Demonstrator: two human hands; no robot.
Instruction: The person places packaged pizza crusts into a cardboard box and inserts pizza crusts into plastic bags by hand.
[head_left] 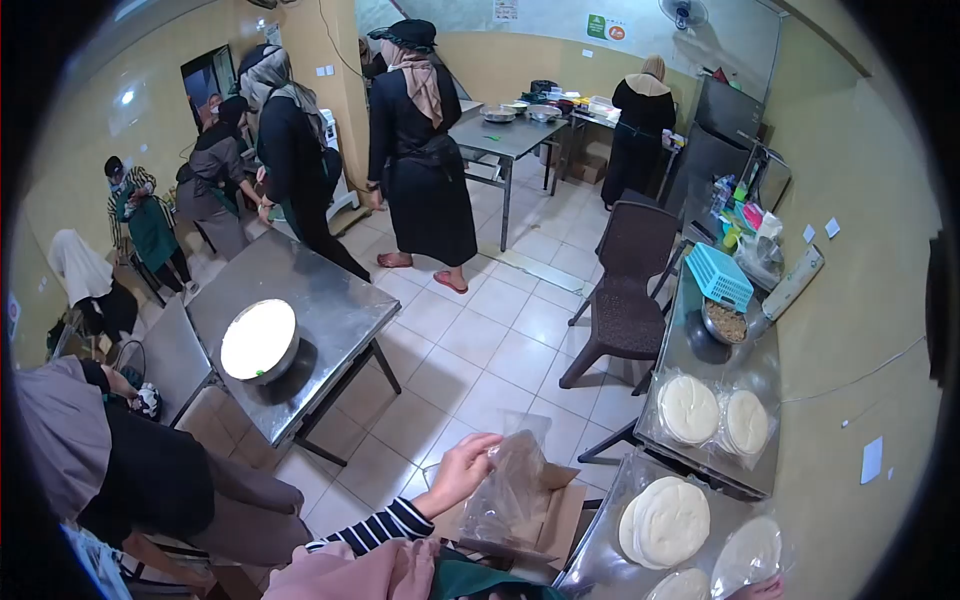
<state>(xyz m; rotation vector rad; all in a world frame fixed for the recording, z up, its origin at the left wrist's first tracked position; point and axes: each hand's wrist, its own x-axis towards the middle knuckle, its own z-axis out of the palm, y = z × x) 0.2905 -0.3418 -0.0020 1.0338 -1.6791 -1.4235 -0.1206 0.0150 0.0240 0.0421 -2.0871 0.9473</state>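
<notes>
Closed on a clear plastic bag (512, 480), my left hand (465, 474) is over an open cardboard box (550, 520). At the bottom right edge, my right hand (762, 589) shows only in part, touching the rim of a plastic-wrapped flat round dough (748, 558). Its fingers are mostly cut off by the frame. Beside it on the metal table lie stacked pale dough rounds (672, 522) on plastic. Further up, two more wrapped rounds (688, 409) lie side by side.
A blue basket (719, 278) and a bowl of brown filling (724, 322) stand on the right table. Brown chairs (625, 310) are behind the box. A large white-filled bowl (260, 340) sits on the left table (345, 300). Several people stand around the room.
</notes>
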